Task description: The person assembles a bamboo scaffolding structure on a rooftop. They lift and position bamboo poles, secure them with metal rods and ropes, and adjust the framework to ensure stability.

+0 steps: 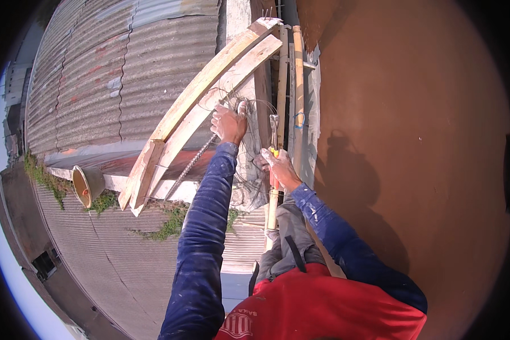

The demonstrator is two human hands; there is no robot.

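1. While the grip of the right hand [280, 168] was closed on an orange-and-yellow-handled tool [275, 136], the left hand [229, 124] touched tangled wire [232, 101], its closure indeterminable.
2. The wire lay beside pale timber boards [194, 120].

Tangled wire [251, 184] on pale ledge [244, 169]

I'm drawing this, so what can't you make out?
In the head view:
Palm of the bare left hand: its own back hides it.
Part of the metal tool with red-and-yellow handles: the right hand covers it.
Ends of the thin grey wire tangle: too fine to follow.
Orange spot inside the round cream bucket: too small to name.
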